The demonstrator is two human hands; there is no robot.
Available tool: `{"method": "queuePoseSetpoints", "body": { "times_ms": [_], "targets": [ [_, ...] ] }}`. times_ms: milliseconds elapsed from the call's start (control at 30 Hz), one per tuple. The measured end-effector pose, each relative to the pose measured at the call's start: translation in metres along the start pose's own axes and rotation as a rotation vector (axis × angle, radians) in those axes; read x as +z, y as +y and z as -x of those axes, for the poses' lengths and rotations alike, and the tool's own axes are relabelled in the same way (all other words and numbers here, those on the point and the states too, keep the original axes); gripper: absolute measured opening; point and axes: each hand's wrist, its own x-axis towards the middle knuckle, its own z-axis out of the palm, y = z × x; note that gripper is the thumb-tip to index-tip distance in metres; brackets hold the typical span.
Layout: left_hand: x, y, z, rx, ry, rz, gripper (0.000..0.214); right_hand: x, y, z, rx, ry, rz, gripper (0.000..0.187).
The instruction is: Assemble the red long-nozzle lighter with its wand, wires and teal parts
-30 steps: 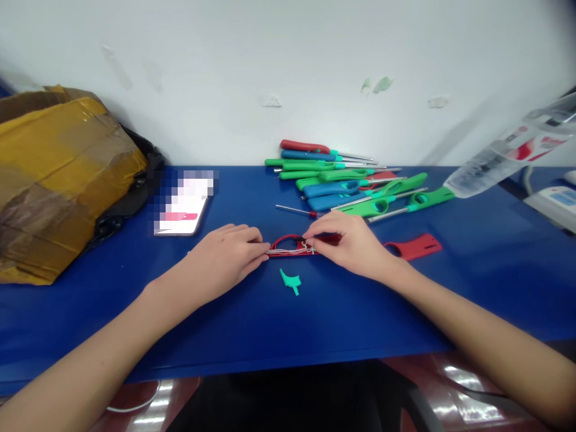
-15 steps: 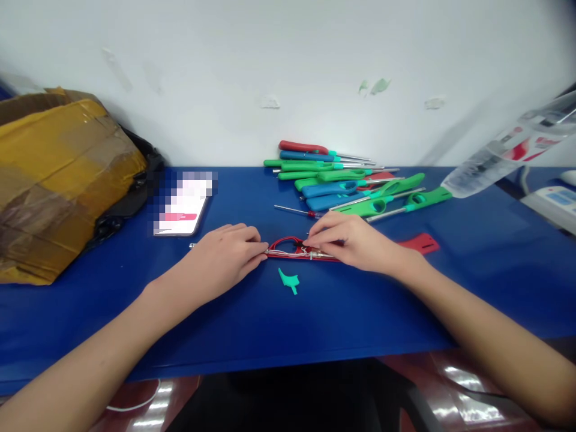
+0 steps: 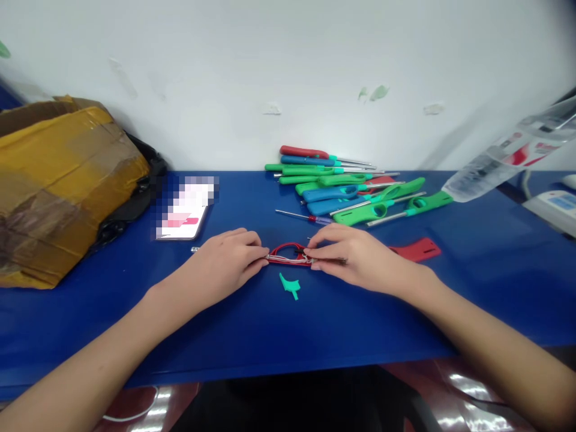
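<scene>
An opened red long-neck lighter (image 3: 279, 262) lies across the table between my hands, with pale wires and a small black part showing inside its frame. My left hand (image 3: 234, 258) is closed around its left end, thumb and fingertips pinching by the wires; a metal tip (image 3: 194, 249) pokes out beyond that hand. At the right, my right hand (image 3: 348, 255) pinches the inner parts of the lighter, its fingers covering what lies under them. Just below the lighter is a loose turquoise trigger piece (image 3: 289, 285). A red casing piece (image 3: 418, 248) extends past my right wrist.
Several green, blue and red lighters (image 3: 333, 176) are piled by the wall, with a screwdriver (image 3: 310, 218) in front. A phone (image 3: 189, 210) and a taped box (image 3: 67, 186) are at left. At right are a tilted plastic bottle (image 3: 499, 156) and a white device (image 3: 553, 204).
My right hand's fingers have come down onto the lighter's inner parts and now cover more of them. My left hand keeps its hold. The view has tilted slightly.
</scene>
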Motion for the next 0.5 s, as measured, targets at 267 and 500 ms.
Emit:
{"method": "queuePoseSetpoints", "body": {
  "times_ms": [267, 500],
  "targets": [
    [0.007, 0.011, -0.005, 0.039, 0.093, 0.017, 0.043, 0.004, -0.008, 0.002, -0.033, 0.040, 0.107, 0.022],
    [0.019, 0.016, -0.013, 0.046, 0.083, 0.164, 0.031, 0.009, -0.008, -0.001, 0.070, 0.095, -0.048, 0.019]
  ]
}}
